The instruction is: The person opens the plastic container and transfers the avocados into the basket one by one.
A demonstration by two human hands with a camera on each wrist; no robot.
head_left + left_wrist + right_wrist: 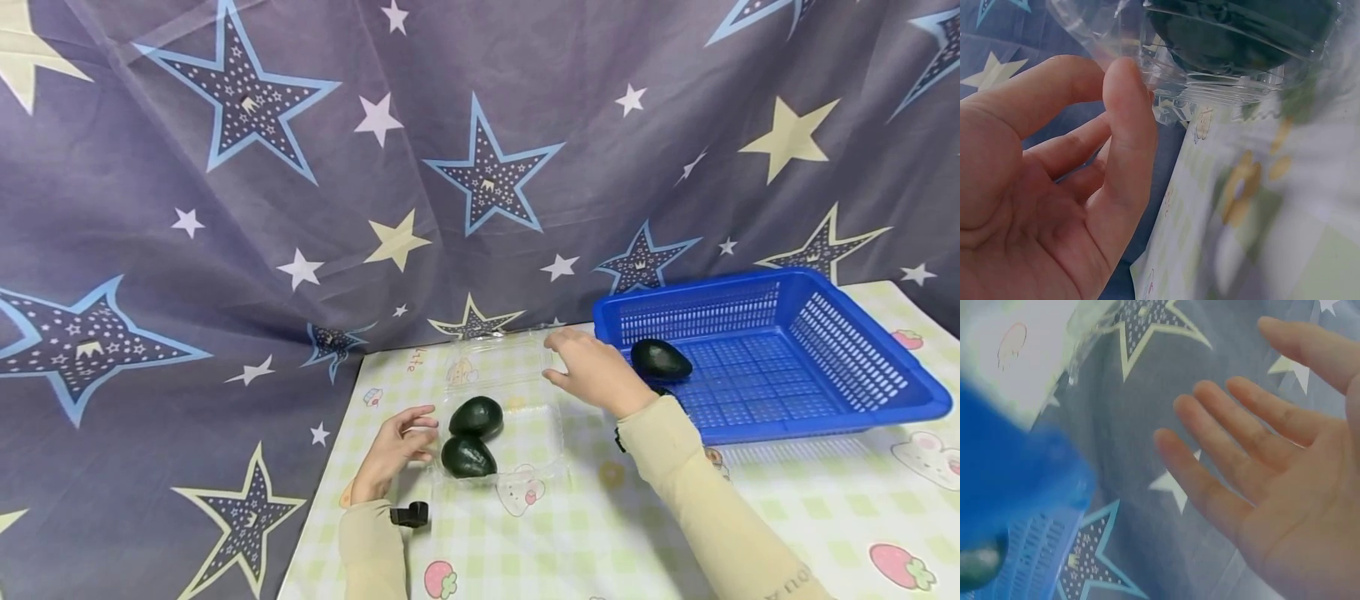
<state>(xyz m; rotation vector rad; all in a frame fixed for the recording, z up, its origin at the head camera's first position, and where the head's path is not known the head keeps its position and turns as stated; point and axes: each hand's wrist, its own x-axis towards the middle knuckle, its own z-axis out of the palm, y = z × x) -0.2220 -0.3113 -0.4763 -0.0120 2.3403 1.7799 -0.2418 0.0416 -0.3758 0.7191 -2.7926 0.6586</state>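
Observation:
A clear plastic clamshell box lies with its lid folded back toward the curtain. Two dark green avocados sit against each other in the left half of its base. Beside the left wall is my left hand, fingers loosely bent; in the left wrist view its fingertips are right at the clear plastic. My right hand reaches over the lid's right edge. Its fingers are spread with nothing between them in the right wrist view, palm showing. A third avocado rests in a blue basket.
The blue plastic basket with slotted walls stands at the right, just beyond my right wrist. A checked tablecloth with strawberry and animal prints covers the table. Behind and to the left hangs a star-patterned curtain.

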